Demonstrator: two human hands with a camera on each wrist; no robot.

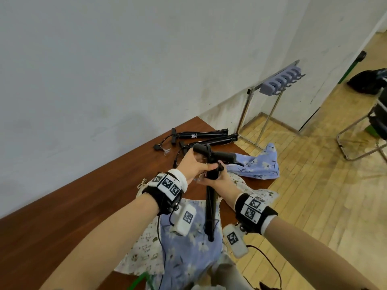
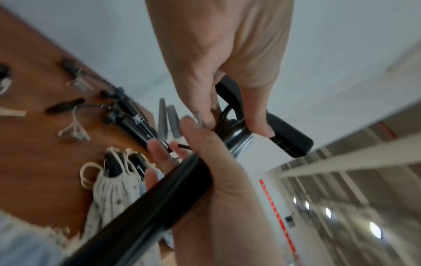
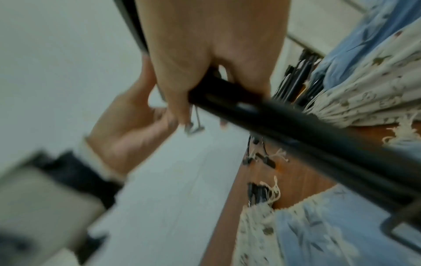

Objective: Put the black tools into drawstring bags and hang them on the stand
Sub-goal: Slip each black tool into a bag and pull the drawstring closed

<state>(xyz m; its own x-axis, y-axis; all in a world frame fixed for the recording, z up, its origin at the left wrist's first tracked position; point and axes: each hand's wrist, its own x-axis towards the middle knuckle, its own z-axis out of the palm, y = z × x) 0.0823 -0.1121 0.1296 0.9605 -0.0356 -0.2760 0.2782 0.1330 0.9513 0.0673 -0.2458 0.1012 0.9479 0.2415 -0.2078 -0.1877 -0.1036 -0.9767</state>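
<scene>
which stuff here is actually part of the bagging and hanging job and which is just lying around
Part of the job:
- black pump, held in the grip of left hand and right hand
- two more black pumps on the table
- blue floral bag, further floral bags under the arms
- hook stand

Just lying about:
- folding chair
- black bag on the floor

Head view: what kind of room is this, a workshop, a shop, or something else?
Probably a plain, sparsely furnished indoor room used as a work space, not a shop: bare white wall, wooden floor, a brown table against the wall and a metal stand with hooks.
</scene>
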